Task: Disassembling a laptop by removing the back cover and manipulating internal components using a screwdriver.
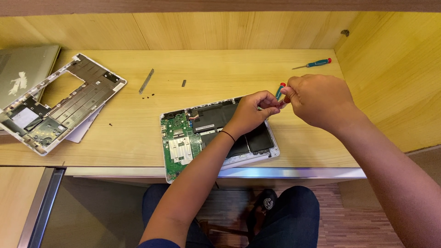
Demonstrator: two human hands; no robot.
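Above the opened laptop base near the table's front edge, we note both hands meeting. Right hand fingers pinch a small blue-and-red screwdriver, its long axis tilted upward and rightward; left hand fingers pinch at its lower tip, just beside.

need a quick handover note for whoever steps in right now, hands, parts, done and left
Left hand and right hand meet over the opened laptop base, both pinching a small screwdriver with a blue and red handle.
Base lies at the desk's front edge, green circuit board and black battery exposed.
Done: bottom cover frame is off, lying at left; loose screws and a metal strip lie on the desk.
Left: board and battery remain in the base.
Spare screwdriver lies at back right.
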